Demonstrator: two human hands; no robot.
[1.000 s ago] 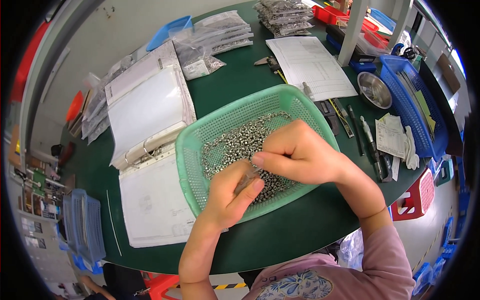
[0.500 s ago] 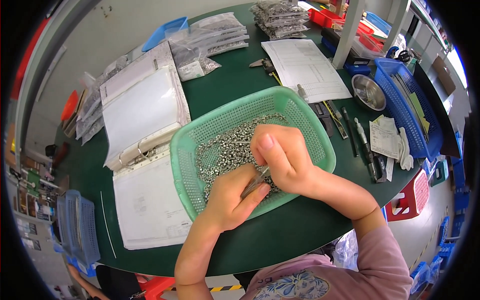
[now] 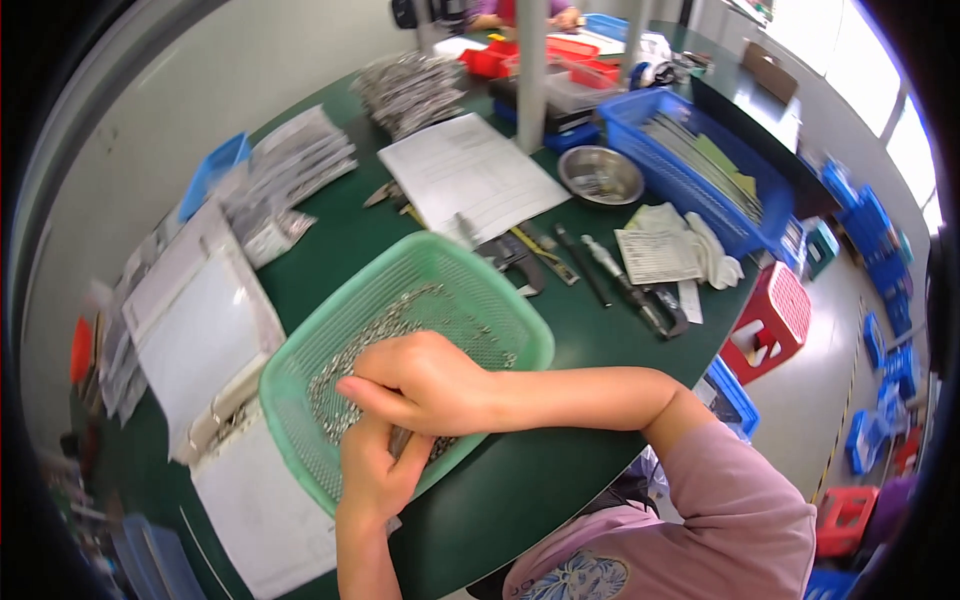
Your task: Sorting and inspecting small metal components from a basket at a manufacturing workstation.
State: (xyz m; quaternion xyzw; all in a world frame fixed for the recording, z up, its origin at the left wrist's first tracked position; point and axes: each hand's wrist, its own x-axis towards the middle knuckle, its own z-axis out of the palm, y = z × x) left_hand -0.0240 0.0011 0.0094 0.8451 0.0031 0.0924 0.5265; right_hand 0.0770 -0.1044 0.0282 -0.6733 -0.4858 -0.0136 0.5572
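My two hands meet above the near part of a green perforated plastic basket (image 3: pixel 530 325). Small shiny metal parts (image 3: pixel 375 325), like nuts or short sleeves, lie spread over its bottom. Closed, with its thumb pointing left, my right hand (image 3: pixel 425 380) rests over the top of my left. Below it, my left hand (image 3: pixel 378 470) is closed too, its thumb against the fingers. A bit of something greyish shows between the hands, too little of it to name. What each hand grips is hidden.
Left of the basket lies an open ring binder (image 3: pixel 205 425). Behind are printed sheets (image 3: pixel 470 170) and bagged parts (image 3: pixel 410 90). Rightward lie a caliper (image 3: pixel 515 262), a micrometer-like tool (image 3: pixel 625 285), a steel bowl (image 3: pixel 600 175) and a blue basket (image 3: pixel 690 165). A red stool (image 3: pixel 768 315) stands beyond the table edge.
The view has swung to the right, so the table's things sit further left. My right hand has turned and come down onto my left; the thin piece between them is now mostly covered.
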